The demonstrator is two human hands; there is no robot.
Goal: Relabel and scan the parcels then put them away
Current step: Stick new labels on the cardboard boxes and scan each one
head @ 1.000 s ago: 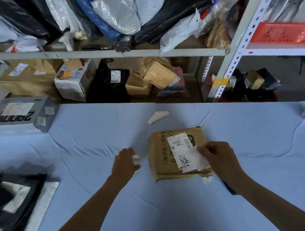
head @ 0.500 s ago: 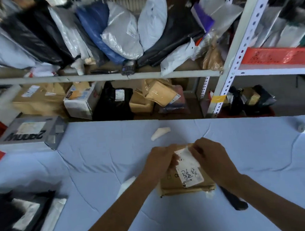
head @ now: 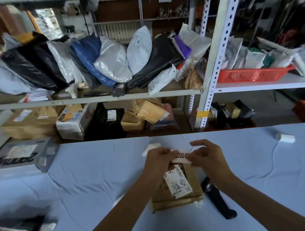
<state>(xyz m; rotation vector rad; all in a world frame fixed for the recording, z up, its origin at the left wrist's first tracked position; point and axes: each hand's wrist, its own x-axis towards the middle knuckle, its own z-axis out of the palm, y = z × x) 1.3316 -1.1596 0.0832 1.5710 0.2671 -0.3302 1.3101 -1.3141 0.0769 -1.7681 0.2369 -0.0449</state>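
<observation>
- A second ago the hands were apart: the left hand (head: 158,161) sat closed on something small and white, left of the parcel, while the right hand (head: 209,158) worked at the printed label. Now both have met in the middle of the frame, just over the parcel's far edge.
- Between them is a small white sticker (head: 181,155) with a square code on it. The left hand pinches its left end and the right hand pinches its right end, one finger raised above the rest. I cannot tell whether they are peeling off a backing.
- The brown parcel (head: 179,197) lies flat on the blue-covered table (head: 98,173), centre-bottom of the frame, in the same spot as before. Its old label (head: 178,184), with handwriting on it, is still in place.
- So the relabelling looks under way but unfinished, since the sticker is not yet stuck down.
- A black handheld device (head: 216,199), probably the scanner, lies just right of the parcel, untouched. Scanning and shelving are still to come.
</observation>
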